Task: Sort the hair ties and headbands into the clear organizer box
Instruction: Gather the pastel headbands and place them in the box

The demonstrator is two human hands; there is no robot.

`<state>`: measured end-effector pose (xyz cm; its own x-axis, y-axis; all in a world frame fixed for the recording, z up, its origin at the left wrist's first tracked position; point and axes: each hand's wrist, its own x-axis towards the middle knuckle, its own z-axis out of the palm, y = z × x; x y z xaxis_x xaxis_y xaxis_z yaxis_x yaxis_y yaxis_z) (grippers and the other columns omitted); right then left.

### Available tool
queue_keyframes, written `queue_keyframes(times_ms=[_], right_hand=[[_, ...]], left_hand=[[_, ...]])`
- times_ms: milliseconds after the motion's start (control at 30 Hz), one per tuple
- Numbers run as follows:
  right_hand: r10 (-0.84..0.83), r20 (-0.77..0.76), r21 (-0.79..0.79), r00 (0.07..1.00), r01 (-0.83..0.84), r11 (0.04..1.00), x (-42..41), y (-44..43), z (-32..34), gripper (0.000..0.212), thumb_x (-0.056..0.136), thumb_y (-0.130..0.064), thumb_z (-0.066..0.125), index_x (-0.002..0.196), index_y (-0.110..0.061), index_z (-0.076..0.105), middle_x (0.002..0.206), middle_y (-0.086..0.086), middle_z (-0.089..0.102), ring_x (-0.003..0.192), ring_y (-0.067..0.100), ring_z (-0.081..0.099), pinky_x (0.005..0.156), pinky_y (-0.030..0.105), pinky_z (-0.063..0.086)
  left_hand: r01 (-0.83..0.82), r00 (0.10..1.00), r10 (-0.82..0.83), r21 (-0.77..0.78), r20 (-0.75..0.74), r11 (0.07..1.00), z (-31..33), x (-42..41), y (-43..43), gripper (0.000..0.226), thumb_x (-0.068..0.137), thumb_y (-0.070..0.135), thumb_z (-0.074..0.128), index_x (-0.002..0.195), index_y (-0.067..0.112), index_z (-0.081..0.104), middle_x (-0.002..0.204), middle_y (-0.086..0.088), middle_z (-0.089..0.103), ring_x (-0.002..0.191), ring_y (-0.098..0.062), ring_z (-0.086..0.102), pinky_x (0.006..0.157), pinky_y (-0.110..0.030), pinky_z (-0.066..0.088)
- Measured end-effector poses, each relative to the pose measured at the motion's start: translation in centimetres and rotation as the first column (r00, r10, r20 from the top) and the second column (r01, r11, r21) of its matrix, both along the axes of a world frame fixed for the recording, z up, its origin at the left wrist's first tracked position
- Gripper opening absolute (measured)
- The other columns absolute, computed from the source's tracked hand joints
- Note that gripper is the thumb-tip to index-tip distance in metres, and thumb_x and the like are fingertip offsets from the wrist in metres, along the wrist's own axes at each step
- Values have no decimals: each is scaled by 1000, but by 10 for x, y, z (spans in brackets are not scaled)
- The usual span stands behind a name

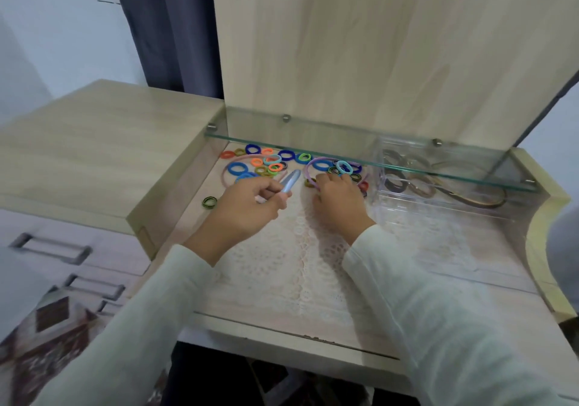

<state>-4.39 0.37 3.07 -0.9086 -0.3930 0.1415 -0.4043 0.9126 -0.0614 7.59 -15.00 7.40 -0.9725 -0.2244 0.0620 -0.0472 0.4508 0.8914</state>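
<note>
Several coloured hair ties [260,162] lie scattered at the back of the desk under a glass shelf. A pink headband [230,165] curves among them on the left. My left hand [250,205] grips a light blue headband [289,180] by its end. My right hand [336,200] curls its fingers round a purple headband [310,167] beside more ties. A light blue tie [344,167] sits just above its fingertips. The clear organizer box [438,202] stands at the right and holds dark and brown headbands [419,183].
The glass shelf [360,151] hangs low over the ties and the box. A striped green-black tie [209,202] lies alone at the left. A lace mat [297,264] covers the desk. A raised cabinet [94,148] flanks the left, with drawers [62,255] below it.
</note>
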Motion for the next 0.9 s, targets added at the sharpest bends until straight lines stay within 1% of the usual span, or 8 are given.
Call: queue_keyframes(times_ms=[67,200,333,433,500,667,800,900], right_hand=[[0,-40,8,999,0,1000,1,-2,-2,32,97,-19,43,125,-9,52,127,12,56,118,32,45,95,42,38],[33,-70,2,997,-33,999,4,-3,-2,31,96,-16,46,124,-15,59,119,10,59,114,31,48,87,39,43],[57,-51,-44,997,-60,997,9,-2,-3,30,95,-15,48,121,-16,64,115,9,59,108,30,52,80,35,46],[75,-33,-79,997,-77,994,14,2,-5,30,97,-19,48,121,-17,65,119,9,58,109,28,52,82,35,46],[112,-17,-119,994,-113,986,17,5,-5,30,96,-18,49,121,-20,66,116,7,59,107,27,53,82,34,46],[136,-27,-412,990,-135,901,25,12,-1,27,89,-10,57,112,-15,70,108,7,62,89,19,57,81,32,50],[144,-37,-537,989,-141,831,31,18,7,22,88,-12,62,108,-16,71,96,3,62,70,4,50,67,6,36],[165,-29,-635,986,-146,758,36,23,19,16,89,-13,64,101,-18,73,87,-1,62,68,1,53,65,3,36]], left_hand=[[-30,1000,30,54,0,998,4,0,-5,10,92,16,65,83,19,70,83,3,70,69,-12,65,63,-17,50],[-50,998,47,120,29,992,12,1,-15,9,92,17,66,91,10,71,79,1,66,66,-14,66,78,-38,59],[-52,998,44,220,41,974,25,6,-18,13,95,15,62,84,13,67,81,-5,66,61,-15,65,59,-23,58],[-65,997,52,242,61,968,30,7,-24,15,96,20,62,82,18,67,67,7,68,56,-8,66,54,-20,55],[-83,995,64,266,78,960,32,6,-26,13,96,21,62,84,19,66,70,5,68,57,-6,66,54,-19,55],[-93,993,71,265,91,960,33,4,-26,11,96,20,62,86,18,65,88,-5,68,64,-10,66,52,-18,53],[-80,995,57,296,85,952,34,3,-21,13,97,18,60,85,16,65,73,3,66,52,-2,65,51,-18,54],[-78,995,58,304,75,949,34,1,-19,14,97,19,60,84,17,65,73,3,66,52,-2,64,54,-19,57]])
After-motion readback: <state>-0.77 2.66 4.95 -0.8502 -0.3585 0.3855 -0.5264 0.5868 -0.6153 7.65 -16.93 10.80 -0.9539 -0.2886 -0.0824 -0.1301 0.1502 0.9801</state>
